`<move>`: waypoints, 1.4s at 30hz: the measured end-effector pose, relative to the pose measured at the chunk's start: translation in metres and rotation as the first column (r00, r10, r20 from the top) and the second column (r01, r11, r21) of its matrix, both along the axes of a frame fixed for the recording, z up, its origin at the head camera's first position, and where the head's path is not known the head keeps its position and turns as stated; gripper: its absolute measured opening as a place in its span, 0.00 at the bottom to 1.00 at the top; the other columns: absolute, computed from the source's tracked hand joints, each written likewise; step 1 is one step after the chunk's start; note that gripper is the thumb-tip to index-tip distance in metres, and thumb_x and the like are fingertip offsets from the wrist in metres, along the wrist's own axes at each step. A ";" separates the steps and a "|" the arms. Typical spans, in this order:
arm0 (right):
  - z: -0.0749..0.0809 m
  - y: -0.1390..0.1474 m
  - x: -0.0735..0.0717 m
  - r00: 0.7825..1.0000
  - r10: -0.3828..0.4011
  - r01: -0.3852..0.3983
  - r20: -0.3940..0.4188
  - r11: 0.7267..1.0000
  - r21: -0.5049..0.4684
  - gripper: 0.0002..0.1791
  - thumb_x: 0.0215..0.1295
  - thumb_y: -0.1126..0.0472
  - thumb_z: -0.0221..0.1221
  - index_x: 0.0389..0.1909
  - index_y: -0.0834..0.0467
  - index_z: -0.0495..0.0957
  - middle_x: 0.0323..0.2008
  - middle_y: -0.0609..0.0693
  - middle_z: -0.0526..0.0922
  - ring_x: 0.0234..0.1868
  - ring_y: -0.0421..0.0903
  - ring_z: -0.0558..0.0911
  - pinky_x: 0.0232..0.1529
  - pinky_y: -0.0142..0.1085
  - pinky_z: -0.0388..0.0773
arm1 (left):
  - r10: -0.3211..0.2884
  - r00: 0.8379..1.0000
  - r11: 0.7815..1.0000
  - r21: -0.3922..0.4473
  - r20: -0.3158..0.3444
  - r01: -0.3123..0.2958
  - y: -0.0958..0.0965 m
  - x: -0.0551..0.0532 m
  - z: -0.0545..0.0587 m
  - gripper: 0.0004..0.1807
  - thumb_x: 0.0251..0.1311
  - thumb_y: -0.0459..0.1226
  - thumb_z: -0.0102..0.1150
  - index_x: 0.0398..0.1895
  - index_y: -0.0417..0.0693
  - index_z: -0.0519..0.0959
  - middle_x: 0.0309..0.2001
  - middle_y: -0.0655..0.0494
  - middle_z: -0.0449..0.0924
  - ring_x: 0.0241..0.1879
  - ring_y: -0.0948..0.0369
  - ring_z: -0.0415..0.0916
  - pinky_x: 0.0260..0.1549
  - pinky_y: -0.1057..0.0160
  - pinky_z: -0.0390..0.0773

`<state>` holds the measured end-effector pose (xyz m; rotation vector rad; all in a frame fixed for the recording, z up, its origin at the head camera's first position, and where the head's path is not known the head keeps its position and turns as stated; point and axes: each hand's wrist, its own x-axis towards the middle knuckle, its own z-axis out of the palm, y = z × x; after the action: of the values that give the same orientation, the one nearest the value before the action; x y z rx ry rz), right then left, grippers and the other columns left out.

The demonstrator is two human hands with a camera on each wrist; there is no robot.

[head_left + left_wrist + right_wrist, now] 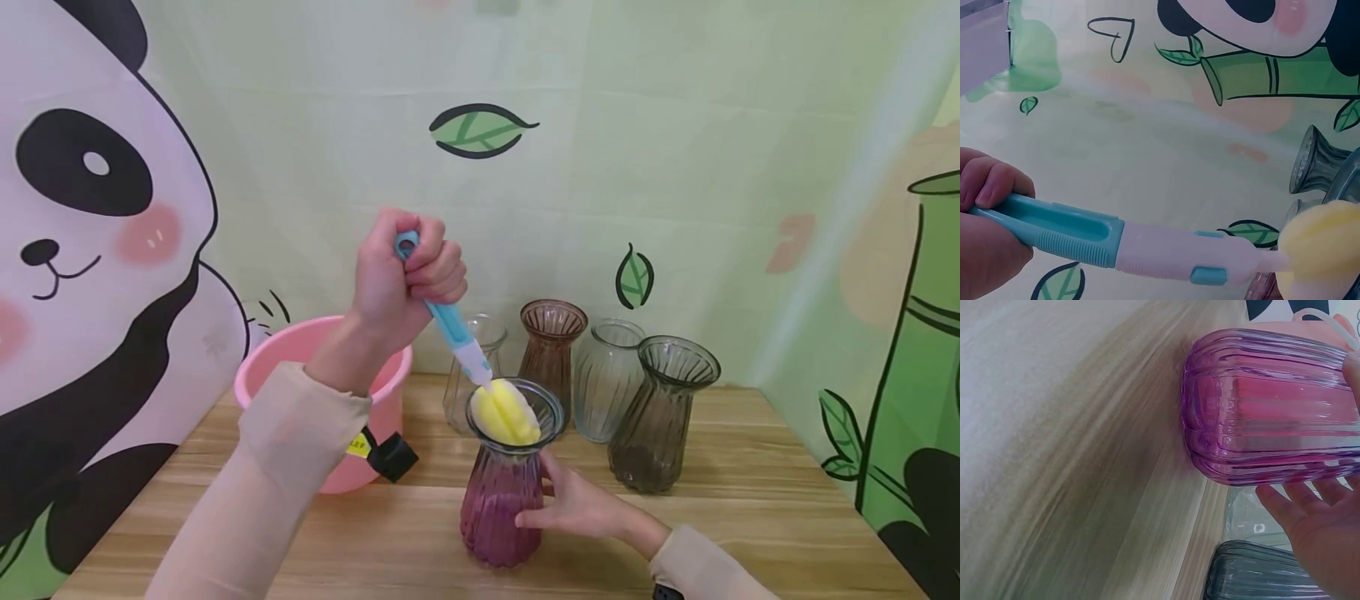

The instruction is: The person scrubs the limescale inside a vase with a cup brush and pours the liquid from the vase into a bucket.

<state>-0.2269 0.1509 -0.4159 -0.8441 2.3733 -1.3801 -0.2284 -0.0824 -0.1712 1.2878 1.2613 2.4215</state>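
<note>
My left hand [382, 279] grips the blue and white handle [1072, 231] of a sponge bottle brush, held slanting down to the right. Its yellow and white sponge head [506, 417] lies at the flared mouth of a ribbed glass vase [498, 521], overlapping the rim in the head view. The vase stands upright, purple-pink low down and greyer toward the rim. From the right side, my right hand [577, 500] holds the vase about its middle, thumb in front and fingers behind. In the right wrist view, those fingers [1282, 509] curve along the glass.
Left of the vase stands a pink bucket [382, 408] with a black clip-like piece [393, 457] at its front. Behind are a brown vase [551, 333], clear vases [603, 392] and, to the right, a grey vase [652, 437]. A printed cloth wall [712, 208] closes off the wooden table [742, 500].
</note>
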 end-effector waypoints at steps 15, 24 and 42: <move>0.009 0.000 -0.002 0.999 0.041 -0.041 -0.007 0.998 0.050 0.43 0.50 0.55 0.67 0.62 0.64 0.54 0.59 0.61 0.68 0.60 0.57 0.69 0.54 0.38 0.73 | -0.048 0.997 0.958 -0.280 0.052 0.061 0.049 -0.012 -0.018 0.20 0.55 0.35 0.23 0.05 0.51 0.50 0.06 0.64 0.49 0.08 0.66 0.44 0.12 0.67 0.42; 0.015 -0.001 -0.003 0.998 0.063 -0.059 -0.027 0.990 0.129 0.38 0.50 0.55 0.67 0.56 0.64 0.59 0.51 0.56 0.74 0.52 0.49 0.75 0.48 0.30 0.73 | -0.091 0.980 0.892 -0.423 0.180 0.160 0.060 -0.020 -0.079 0.19 0.55 0.34 0.25 0.06 0.51 0.50 0.07 0.64 0.50 0.09 0.68 0.47 0.12 0.70 0.49; 0.025 0.009 -0.016 0.969 0.234 -0.245 0.083 0.955 0.169 0.31 0.53 0.60 0.64 0.53 0.65 0.59 0.55 0.57 0.68 0.60 0.54 0.68 0.59 0.43 0.67 | -0.118 0.981 0.825 -0.534 0.154 0.183 0.060 -0.023 -0.103 0.17 0.57 0.35 0.27 0.10 0.49 0.53 0.11 0.62 0.52 0.12 0.64 0.50 0.18 0.67 0.55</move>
<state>-0.2432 0.1596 -0.3904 -0.9847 2.2207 -1.0670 -0.2511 -0.0225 -0.2744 1.0141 1.5882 1.7931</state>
